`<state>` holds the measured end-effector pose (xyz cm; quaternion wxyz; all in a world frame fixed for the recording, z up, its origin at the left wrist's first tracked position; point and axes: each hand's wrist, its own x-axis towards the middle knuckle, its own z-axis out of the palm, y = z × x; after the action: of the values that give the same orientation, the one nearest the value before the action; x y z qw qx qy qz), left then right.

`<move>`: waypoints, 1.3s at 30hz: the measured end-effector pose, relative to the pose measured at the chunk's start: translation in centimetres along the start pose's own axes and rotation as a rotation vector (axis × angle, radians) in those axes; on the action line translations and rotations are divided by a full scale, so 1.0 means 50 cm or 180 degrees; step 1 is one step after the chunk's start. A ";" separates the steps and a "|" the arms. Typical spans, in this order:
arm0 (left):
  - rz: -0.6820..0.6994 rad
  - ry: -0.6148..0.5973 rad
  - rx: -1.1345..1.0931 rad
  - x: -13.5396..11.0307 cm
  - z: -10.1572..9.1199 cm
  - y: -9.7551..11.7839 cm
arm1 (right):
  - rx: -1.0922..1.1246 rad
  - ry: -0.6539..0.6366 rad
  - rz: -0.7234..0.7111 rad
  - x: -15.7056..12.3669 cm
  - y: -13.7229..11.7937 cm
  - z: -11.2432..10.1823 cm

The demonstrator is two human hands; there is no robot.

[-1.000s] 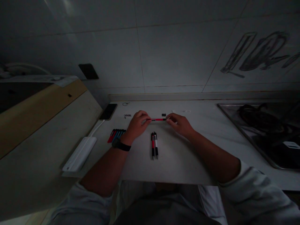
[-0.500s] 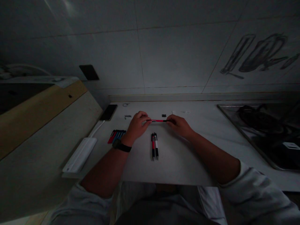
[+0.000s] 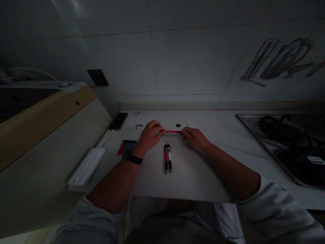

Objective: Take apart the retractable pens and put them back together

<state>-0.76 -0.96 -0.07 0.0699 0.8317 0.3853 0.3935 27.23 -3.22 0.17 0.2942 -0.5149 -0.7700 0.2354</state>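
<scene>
A red pen [image 3: 173, 131] with black ends lies level between my two hands, just above the white counter. My left hand [image 3: 151, 134] pinches its left end, and a dark watch band circles that wrist. At the other end, the fingers of my right hand [image 3: 194, 136] are closed on the black part. Nearer to me lie a red and black pen [image 3: 166, 158] and a white and black pen [image 3: 170, 158], side by side with tips toward me. Left of my left hand is a row of red and blue pen parts [image 3: 127, 146], partly hidden by the wrist.
Several small springs [image 3: 139, 125], a small black piece [image 3: 178, 125] and a white strip [image 3: 189, 123] lie toward the wall. On the left are a phone [image 3: 119, 121] and a white power strip [image 3: 87, 166]. A gas stove [image 3: 284, 142] is at right.
The view has shifted slightly. My right hand has moved a little along the pen's right end, uncovering more of the white strip behind it. My left hand keeps its pinch.
</scene>
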 end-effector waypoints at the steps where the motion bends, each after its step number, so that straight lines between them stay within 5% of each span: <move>1: -0.0006 -0.0004 0.0002 0.000 0.000 0.000 | 0.0002 0.0044 -0.0014 0.000 0.001 0.001; 30: -0.0108 -0.0201 -0.0210 0.000 0.001 0.008 | 0.0124 -0.0019 -0.0090 -0.001 0.002 0.015; 39: -0.1318 0.0240 -0.1755 0.011 -0.003 -0.021 | 0.0062 0.0647 -0.0149 0.005 0.001 -0.017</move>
<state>-1.26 0.10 -0.09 0.3561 0.6706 0.4274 0.4908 27.79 -2.93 0.78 0.3811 -0.5151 -0.7457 0.1826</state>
